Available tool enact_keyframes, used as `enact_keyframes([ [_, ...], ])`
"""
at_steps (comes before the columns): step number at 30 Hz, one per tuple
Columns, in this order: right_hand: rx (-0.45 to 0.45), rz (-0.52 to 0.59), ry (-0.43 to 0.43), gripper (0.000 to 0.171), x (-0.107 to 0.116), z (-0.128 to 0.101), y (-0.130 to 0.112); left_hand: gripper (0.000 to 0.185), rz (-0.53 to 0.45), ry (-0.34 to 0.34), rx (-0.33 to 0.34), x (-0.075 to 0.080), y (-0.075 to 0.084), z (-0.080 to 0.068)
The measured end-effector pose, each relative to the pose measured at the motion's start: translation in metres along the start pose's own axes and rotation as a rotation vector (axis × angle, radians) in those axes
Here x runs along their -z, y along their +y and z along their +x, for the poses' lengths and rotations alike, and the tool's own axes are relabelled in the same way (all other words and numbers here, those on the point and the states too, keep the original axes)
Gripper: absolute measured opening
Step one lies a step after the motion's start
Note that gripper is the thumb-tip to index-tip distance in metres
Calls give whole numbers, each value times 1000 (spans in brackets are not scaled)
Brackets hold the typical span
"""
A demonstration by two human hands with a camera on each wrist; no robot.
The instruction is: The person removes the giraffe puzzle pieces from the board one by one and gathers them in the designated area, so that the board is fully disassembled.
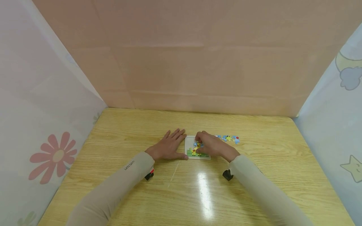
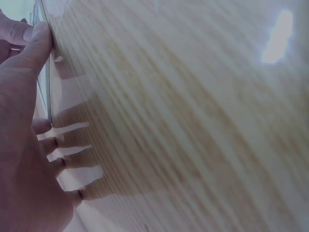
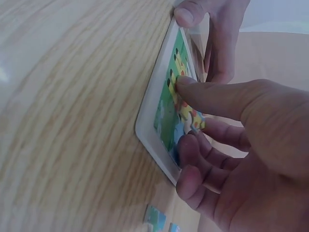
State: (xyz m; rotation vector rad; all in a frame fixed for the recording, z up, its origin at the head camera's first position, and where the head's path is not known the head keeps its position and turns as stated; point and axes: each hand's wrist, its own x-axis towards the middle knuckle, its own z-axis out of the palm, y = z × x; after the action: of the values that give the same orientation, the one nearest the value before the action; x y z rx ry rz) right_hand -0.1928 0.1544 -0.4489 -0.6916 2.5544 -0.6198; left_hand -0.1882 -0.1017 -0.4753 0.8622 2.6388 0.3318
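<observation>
A small puzzle board (image 1: 190,138) with a pale rim lies on the table, showing a green field and a yellow giraffe-like animal. My left hand (image 1: 168,147) lies spread flat at its left side, thumb and index fingertip at the board's edge. My right hand (image 1: 211,144) is over the board's right part, fingers curled. In the right wrist view its thumb (image 3: 212,94) touches the picture, and its fingers hold a yellow and blue puzzle piece (image 3: 197,121) at the picture's upper part. The hand hides much of the board's right side in the head view.
Several loose puzzle pieces (image 1: 230,138), blue with yellow and red, lie in a row right of the board, partly behind the right hand. The wooden table (image 1: 127,125) meets a plain back wall (image 1: 198,78) and patterned side walls.
</observation>
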Motion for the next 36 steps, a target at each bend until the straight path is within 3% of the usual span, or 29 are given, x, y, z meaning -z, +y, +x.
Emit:
enact_keyframes([
  [7, 52, 22, 61, 30, -1, 0, 0, 107, 11, -5, 3, -1, -1, 1],
  [14, 142, 157, 71, 10, 3, -1, 3, 107, 19, -7, 9, -3, -2, 1],
  [24, 127, 199, 66, 7, 13, -10, 1, 105, 7, 6, 9, -3, -2, 2],
  [36, 95, 225, 93, 7, 23, -28, 19, 107, -2, 0, 19, -2, 0, 2],
])
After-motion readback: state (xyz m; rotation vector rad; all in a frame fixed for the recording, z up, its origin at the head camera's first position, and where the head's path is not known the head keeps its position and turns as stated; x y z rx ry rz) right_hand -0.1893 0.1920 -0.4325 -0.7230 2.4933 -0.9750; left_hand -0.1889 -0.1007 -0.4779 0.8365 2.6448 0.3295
